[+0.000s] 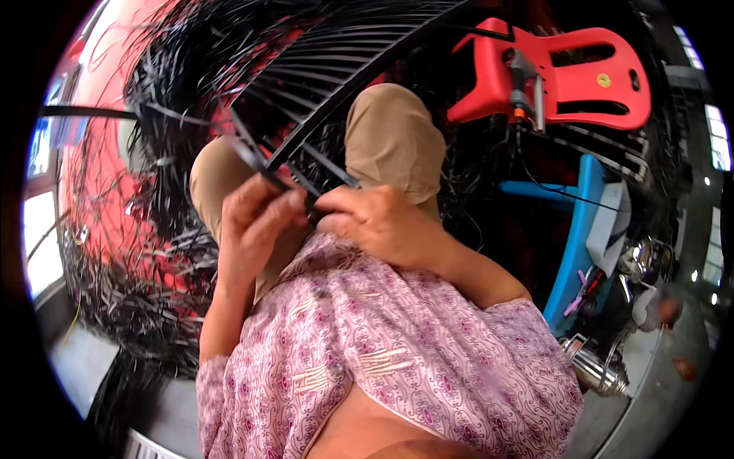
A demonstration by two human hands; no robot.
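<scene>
Both hands are working just above the knees. The left hand [256, 210] is pinching black plastic strips [264, 164]; the right hand [375, 218] is clamping their ends [329, 174]. Risk: the springy strips are likely flicking free if either pinch loosens, tangling the fanned bundle [344, 53].

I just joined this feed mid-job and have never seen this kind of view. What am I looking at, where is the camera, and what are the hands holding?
There is no machine here: a person works with two bare hands. The single picture comes from a wide fisheye camera on the person's head, looking down, so edges bend near the rim. The left hand and right hand meet above the lap, both gripping thin black plastic strips that fan out from a long black comb-like piece. Heaps of loose black strips lie around the person's left side. A red plastic stool and a metal flask are on the right.
</scene>
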